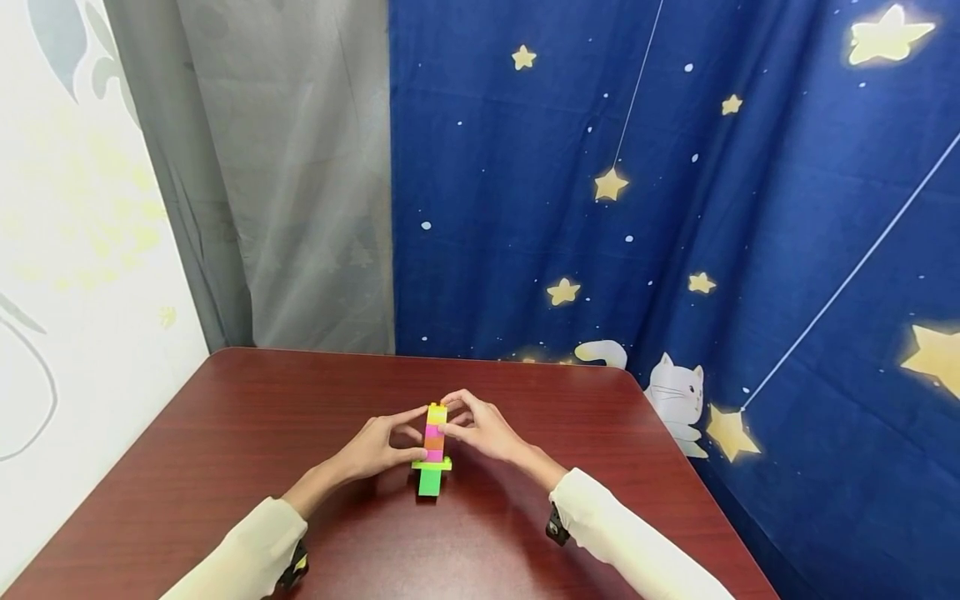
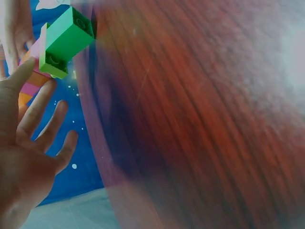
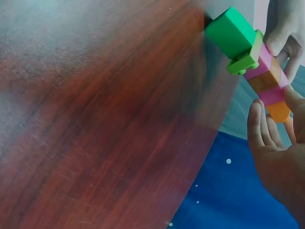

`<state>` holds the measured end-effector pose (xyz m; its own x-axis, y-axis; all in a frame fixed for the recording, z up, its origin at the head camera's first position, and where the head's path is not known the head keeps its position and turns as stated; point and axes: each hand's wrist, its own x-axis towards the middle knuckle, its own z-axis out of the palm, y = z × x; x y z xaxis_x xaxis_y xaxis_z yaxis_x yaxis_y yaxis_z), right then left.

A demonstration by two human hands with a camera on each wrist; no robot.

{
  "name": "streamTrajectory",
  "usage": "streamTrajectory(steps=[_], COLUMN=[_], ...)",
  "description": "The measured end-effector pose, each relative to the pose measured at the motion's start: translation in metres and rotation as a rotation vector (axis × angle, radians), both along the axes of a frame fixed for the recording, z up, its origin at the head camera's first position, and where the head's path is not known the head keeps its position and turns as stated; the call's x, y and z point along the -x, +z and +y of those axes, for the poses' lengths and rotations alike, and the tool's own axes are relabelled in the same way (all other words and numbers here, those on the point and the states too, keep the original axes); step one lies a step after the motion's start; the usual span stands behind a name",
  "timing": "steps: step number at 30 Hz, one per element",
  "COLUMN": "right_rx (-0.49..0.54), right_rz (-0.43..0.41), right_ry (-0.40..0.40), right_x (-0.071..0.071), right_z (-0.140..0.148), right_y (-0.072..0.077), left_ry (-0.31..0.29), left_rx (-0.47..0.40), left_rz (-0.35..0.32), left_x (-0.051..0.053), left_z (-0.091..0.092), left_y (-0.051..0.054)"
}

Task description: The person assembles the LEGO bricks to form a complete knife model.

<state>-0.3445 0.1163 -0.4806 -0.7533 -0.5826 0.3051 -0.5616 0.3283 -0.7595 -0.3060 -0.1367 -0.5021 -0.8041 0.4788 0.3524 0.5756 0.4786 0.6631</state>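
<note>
A stack of toy building blocks [image 1: 434, 443] is between both hands above the middle of the tabletop. From the near end it runs green block [image 2: 69, 36], flat light green piece [image 3: 248, 59], pink, orange, pink, then yellow with studs. The left hand [image 1: 369, 447] pinches it from the left, thumb on the pink block beside the light green piece and index finger reaching the yellow end. On the other side, the right hand [image 1: 483, 429] has its thumb at the upper pink block and its index finger at the yellow top. Whether the green end touches the table cannot be told.
A dark red-brown wooden table [image 1: 570, 417] lies under both forearms. Behind it hang a grey curtain [image 1: 315, 183] and a blue star-patterned curtain [image 1: 517, 183]. A white patterned surface [image 1: 82, 275] is at the left. Dark devices [image 1: 556, 527] sit at the wrists.
</note>
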Motion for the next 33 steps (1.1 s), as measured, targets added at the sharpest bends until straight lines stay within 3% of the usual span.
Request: streamTrajectory(steps=[8, 12, 20, 24, 33], right_rx=[0.002, 0.002, -0.038, -0.054, -0.031], right_rz=[-0.069, -0.123, -0.165, -0.192, -0.251], right_ry=[-0.006, -0.017, -0.056, -0.069, -0.040], right_x=[0.000, 0.000, -0.001, -0.002, -0.006], right_z=[0.005, 0.006, 0.006, 0.005, 0.004], right_y=[-0.011, -0.016, -0.022, -0.025, -0.033], left_ry=[0.002, -0.008, -0.025, -0.030, -0.040], left_rx=[0.043, 0.041, 0.056, 0.060, 0.110], left_rz=[-0.044, -0.087, -0.090, -0.125, -0.168], left_x=[0.003, 0.004, 0.004, 0.005, 0.003], left_z=[0.005, 0.006, 0.008, 0.008, 0.009], left_y=[0.003, 0.003, -0.001, -0.002, -0.003])
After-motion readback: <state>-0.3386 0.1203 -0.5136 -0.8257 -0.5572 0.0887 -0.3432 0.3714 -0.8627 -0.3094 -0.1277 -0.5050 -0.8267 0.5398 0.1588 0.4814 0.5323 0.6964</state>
